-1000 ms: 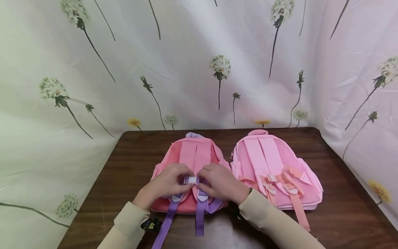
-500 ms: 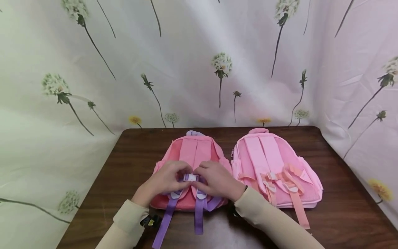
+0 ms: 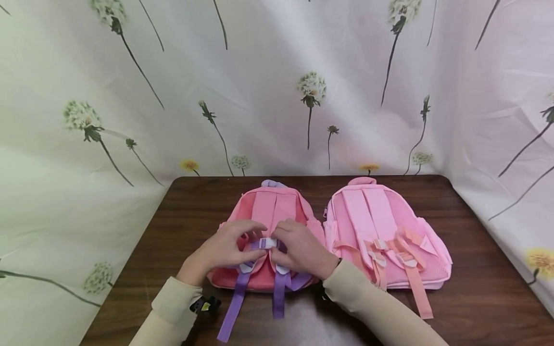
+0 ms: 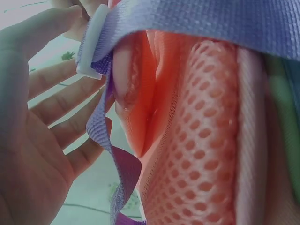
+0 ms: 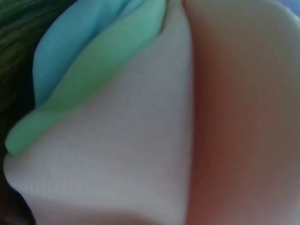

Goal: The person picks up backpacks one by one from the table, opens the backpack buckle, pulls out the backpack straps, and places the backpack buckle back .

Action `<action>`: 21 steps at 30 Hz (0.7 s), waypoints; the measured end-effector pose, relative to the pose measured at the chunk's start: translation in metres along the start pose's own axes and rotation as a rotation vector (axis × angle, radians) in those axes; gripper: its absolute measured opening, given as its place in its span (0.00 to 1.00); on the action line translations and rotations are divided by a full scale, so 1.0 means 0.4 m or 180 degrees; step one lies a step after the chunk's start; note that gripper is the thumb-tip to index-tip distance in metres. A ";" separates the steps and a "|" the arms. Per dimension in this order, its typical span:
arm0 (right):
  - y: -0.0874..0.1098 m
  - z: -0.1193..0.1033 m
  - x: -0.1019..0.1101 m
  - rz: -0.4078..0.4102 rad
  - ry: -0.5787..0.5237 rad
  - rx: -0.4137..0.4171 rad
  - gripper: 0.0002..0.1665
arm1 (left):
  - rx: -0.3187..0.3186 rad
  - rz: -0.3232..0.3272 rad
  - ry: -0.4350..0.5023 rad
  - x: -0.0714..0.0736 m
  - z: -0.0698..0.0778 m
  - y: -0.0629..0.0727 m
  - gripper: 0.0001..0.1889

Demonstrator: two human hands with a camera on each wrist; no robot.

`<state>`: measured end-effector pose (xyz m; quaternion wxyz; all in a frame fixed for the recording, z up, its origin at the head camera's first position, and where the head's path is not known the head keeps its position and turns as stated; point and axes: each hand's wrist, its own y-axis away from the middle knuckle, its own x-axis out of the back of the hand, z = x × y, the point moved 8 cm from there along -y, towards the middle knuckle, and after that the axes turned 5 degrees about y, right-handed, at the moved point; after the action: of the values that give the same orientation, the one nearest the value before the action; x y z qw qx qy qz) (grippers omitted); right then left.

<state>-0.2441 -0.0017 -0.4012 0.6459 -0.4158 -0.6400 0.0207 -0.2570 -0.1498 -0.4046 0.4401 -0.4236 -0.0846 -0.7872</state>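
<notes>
White buckle [image 3: 268, 243] on purple webbing [image 3: 279, 298], over a coral-pink backpack [image 3: 263, 204]

Smooth and squared off, the buckle sits between your two hands, above the lower middle of the backpack, which lies strap side up on a dark wood-grain table [image 3: 160, 259]. Your right hand [image 3: 305, 247] bends its thumb and fingers round the buckle's right end and pinches it. Your left hand [image 3: 222, 245] is spread: thumb and fingers stand well apart around the buckle's left end, and your left wrist view shows the fingers fanned beside it. You cannot tell from these views whether a left fingertip touches it.

Close up, the webbing shows a tight, ribbed weave, one band running flat across the bag and another hanging in loose twists. Behind it bulges soft mesh [image 4: 201, 131] with oval holes, edged by pale piping [image 4: 253, 122]. Your right wrist view is blurred: pale fabric [image 5: 117, 140] fills much of it, next to a rounded green fold [image 5: 93, 70] and a blue fold [image 5: 65, 51].

Just beside the coral-pink bag, to its right, a lighter pink backpack [image 3: 381, 206] bears flat orange-pink straps [image 3: 417, 288] with white fittings [image 3: 408, 260]. Pale cloth [image 3: 268, 115] printed with dandelions hangs behind your table.
</notes>
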 end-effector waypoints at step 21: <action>0.012 0.030 0.020 0.0096 -0.0185 -0.0241 0.08 | 0.0093 -0.0320 -0.0396 -0.040 -0.023 -0.015 0.18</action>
<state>-0.2502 0.0121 -0.3994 0.6104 -0.4487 -0.6525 0.0183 -0.2628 -0.1409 -0.4209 0.4001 -0.4604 -0.1444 -0.7792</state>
